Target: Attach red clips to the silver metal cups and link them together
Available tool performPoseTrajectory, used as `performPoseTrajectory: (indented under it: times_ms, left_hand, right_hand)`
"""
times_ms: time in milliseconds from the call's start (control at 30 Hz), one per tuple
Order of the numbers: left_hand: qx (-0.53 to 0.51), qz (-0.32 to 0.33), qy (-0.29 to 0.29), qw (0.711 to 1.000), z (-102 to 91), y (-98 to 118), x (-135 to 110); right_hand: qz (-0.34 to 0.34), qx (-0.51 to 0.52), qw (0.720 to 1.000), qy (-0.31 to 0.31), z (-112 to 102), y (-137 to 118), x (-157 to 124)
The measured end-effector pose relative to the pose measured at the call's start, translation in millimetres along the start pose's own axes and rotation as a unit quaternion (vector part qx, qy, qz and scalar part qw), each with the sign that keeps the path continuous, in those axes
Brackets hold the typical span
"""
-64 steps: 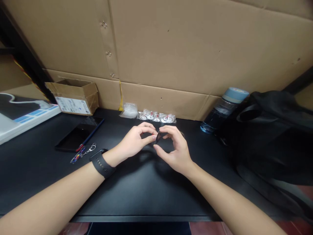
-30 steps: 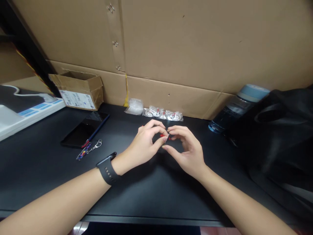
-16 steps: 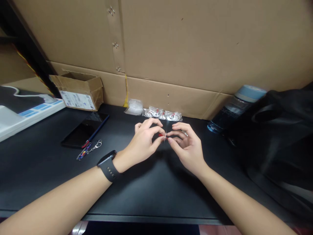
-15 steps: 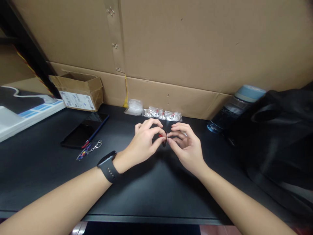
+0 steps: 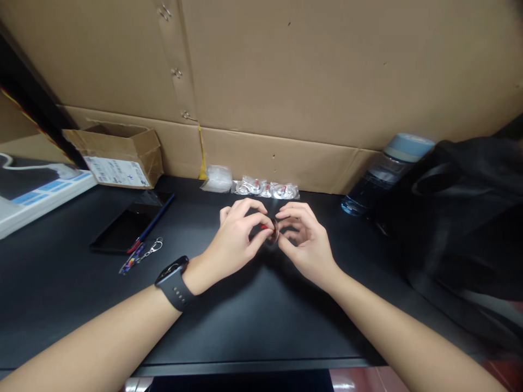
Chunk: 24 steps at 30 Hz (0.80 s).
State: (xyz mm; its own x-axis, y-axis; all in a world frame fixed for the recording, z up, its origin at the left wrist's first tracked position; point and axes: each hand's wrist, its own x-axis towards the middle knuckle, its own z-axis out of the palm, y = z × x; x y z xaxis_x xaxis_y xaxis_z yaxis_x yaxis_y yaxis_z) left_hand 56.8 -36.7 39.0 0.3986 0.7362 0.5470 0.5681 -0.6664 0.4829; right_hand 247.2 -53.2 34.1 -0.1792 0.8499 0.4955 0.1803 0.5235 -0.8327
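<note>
Above the desk, a small round disc (image 5: 276, 233) with a shiny rim and a red part is held on edge between my hands. Thumb and index finger of my left hand (image 5: 235, 237) pinch it on the red side. On the opposite side, the thumb and fingertips of my right hand (image 5: 309, 247) close on its rim, the other fingers curled loosely. Fingers cover much of the disc, so its exact kind is unclear. Just beyond the hands lie clear plastic packets (image 5: 284, 190) of silvery round pieces with red bits.
A black desk (image 5: 245, 326) carries a clear bag (image 5: 218, 178), an open cardboard box (image 5: 122, 155), a dark tablet-like device (image 5: 133, 220), a keychain (image 5: 141, 256) and a white power strip (image 5: 49, 196). At right are a blue-capped bottle (image 5: 384, 174) and a black bag (image 5: 461, 228). Cardboard (image 5: 286, 81) stands behind.
The disc has turned slightly, showing more of its face and shiny rim. Both hands stay around it. The whole view has shifted a little, with things appearing further left.
</note>
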Motion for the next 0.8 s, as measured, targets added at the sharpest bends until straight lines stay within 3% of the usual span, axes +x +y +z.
performPoseTrajectory:
  times_ms: [200,433,800]
  left_hand:
    - [0.006,0.009,-0.011,1.0,0.1,-2.2,1.0]
    - [0.032,0.051,-0.095,0.994,-13.8,-17.1,5.5]
    - [0.006,0.043,-0.086,0.995,-4.6,-14.4,5.0]
  right_hand:
    - [0.019,-0.005,1.0,-0.008,-0.5,-1.4,0.0]
    - [0.008,-0.006,1.0,-0.008,-0.2,-3.5,0.2]
    - [0.006,-0.016,1.0,-0.026,0.3,-4.6,-1.6]
